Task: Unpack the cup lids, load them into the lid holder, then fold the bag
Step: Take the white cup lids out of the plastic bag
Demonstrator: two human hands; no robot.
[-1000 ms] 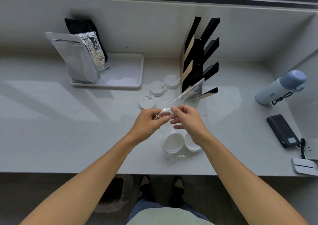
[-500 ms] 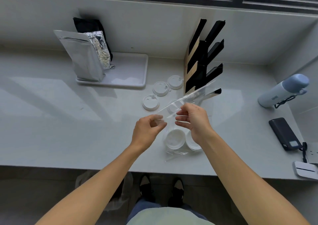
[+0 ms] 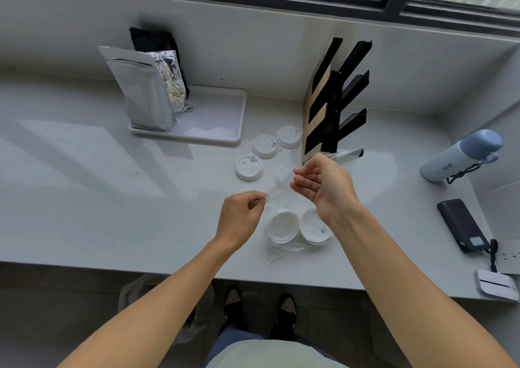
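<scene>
1. Between the two hands, the clear plastic bag (image 3: 277, 191) is now stretched out: a second ago both hands pinched it together at one spot, and since then they have drawn apart, the right one moving up and away.
2. I judge this as smoothing or opening the emptied bag, an early part of the folding step, though lids are not yet loaded.
3. Left hand (image 3: 240, 217): fingers curled, thumb and forefinger pinching the near corner of the bag, wrist low over the counter (image 3: 84, 198).
4. Right hand (image 3: 322, 187): raised, palm turned toward the person, fingers loosely bent; the far end of the bag runs behind it toward the holder, and whether the thumb clamps the film cannot be told.
5. Just below the right wrist, two white cup lids (image 3: 282, 225) lie side by side on another bit of clear film.
6. Beyond the left hand, three more lids (image 3: 249, 167) lie in a diagonal row, and a fourth (image 3: 284, 174) sits just beside the right fingers, seen partly through the plastic.
7. Behind the right hand stands the black lid holder (image 3: 334, 105), its slanted slots showing no lids.
8. Loading seems wholly undone, so I would expect the lids to need gathering.
</scene>
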